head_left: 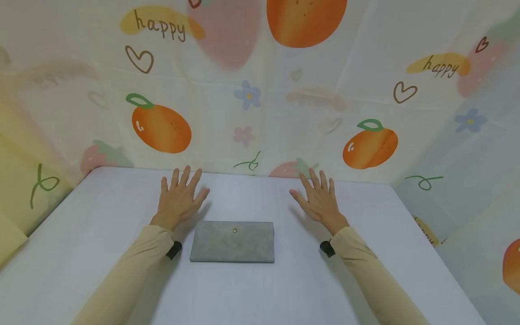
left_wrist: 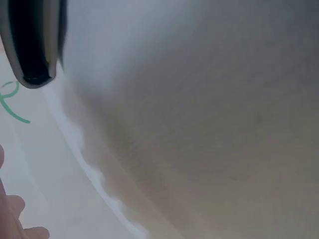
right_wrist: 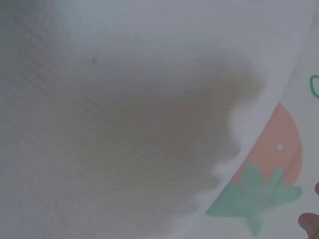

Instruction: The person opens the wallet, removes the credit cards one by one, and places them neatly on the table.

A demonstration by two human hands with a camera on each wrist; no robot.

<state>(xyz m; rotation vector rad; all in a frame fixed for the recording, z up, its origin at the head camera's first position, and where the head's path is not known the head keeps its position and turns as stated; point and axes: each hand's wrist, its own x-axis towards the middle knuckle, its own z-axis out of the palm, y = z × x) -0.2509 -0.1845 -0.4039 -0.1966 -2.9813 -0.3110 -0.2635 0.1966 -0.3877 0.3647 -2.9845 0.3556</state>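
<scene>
Head view: a grey long wallet (head_left: 232, 243) lies flat and shut on the white bench (head_left: 292, 293), its brass-coloured snap stud (head_left: 234, 230) near the far edge. The left hand (head_left: 179, 198) is beyond the wallet to its left, the right hand (head_left: 318, 198) beyond it to its right; both are released, fingers spread, grasping nothing, and neither touches the wallet. Progress, as judged: no work on the wallet is evident as done; all handling of it appears left. Nothing lies on top of the wallet. A fruit-printed curtain (head_left: 215, 122) stands beyond it along the bench's far edge and would limit reach on that side. A black wrist device (head_left: 174, 249) sits close to the wallet's left. Left wrist view: fingertips (left_wrist: 38, 233) show at the frame edge, with nothing held; a dark, pale-rimmed object (left_wrist: 36, 42) cannot be identified. Right wrist view: fingertips (right_wrist: 310, 224) enter at the edge beside a printed strawberry (right_wrist: 274, 159); the wallet is not discernible here.
</scene>
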